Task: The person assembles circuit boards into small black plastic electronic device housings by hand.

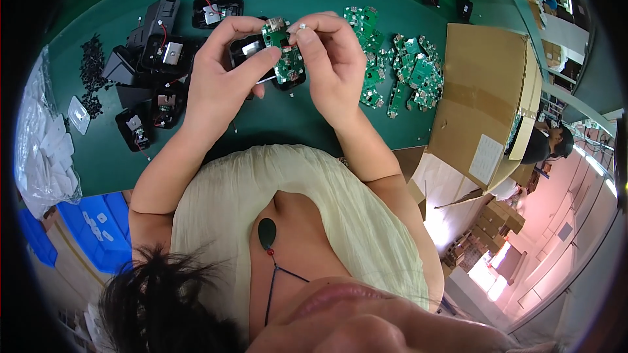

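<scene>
My left hand (226,68) grips a black plastic housing (243,48) from below and presses its thumb on a green circuit board (285,52). My right hand (330,59) pinches the top edge of the same board, with a small silver part (303,26) between its fingertips. Both hands hover above the green table (275,117). A thin white wire trails from under the board.
Several black housings with wired parts (160,59) lie to the left, beside a heap of small black pieces (91,68) and a bag of white parts (42,150). A pile of green circuit boards (402,72) lies to the right, against a cardboard box (487,91). Blue bins (98,229) stand below the table.
</scene>
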{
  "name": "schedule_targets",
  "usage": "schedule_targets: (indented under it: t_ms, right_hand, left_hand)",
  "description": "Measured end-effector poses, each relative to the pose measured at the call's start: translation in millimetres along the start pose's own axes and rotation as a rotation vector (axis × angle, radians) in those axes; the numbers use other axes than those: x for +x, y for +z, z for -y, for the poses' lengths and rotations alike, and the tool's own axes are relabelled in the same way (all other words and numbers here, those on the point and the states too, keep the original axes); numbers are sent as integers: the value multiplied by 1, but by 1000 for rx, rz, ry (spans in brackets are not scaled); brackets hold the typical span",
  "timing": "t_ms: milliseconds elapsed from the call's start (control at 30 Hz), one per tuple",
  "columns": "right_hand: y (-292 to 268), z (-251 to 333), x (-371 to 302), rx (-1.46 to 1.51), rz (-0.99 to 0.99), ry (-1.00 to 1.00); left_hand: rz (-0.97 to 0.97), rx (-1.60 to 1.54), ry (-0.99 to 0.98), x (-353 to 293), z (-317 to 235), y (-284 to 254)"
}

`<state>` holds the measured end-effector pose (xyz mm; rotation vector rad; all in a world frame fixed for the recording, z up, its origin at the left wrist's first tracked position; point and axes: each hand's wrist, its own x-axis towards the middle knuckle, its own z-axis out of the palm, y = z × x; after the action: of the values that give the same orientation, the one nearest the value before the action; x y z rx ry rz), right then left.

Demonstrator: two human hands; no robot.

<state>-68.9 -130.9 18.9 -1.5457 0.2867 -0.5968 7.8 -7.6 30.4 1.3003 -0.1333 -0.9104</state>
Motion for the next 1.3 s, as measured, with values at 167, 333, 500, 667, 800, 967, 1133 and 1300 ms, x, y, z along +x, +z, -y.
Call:
schedule_targets:
  t_ms: [167,333,500,667,800,967,1133,1300]
  right_hand:
    - [-18,14,26,-851,138,-677]
    - [-15,38,35,-1117,474,-725]
    - [-12,36,39,-1111,504,-724]
    - [-9,24,38,-493,406,-311]
    - [-11,11,39,-340,226,14]
    - [-13,11,43,-716,324,-557]
    - [-18,15,44,-775,457,-768]
    - [-15,29,45,-905,568,-699]
  left_hand:
    - [-65,127,364,4,-6,-3]
    - [-77,255,484,6,-5,-6]
    - [-97,443,691,12,1,-5]
    - [-63,233,402,6,-4,-7]
    - [-25,147,326,4,-10,-5]
    - [-22,-176,-31,5,-17,-14]
    - [-59,-9,77,5,-16,-15]
    - [-147,267,362,3,-10,-9]
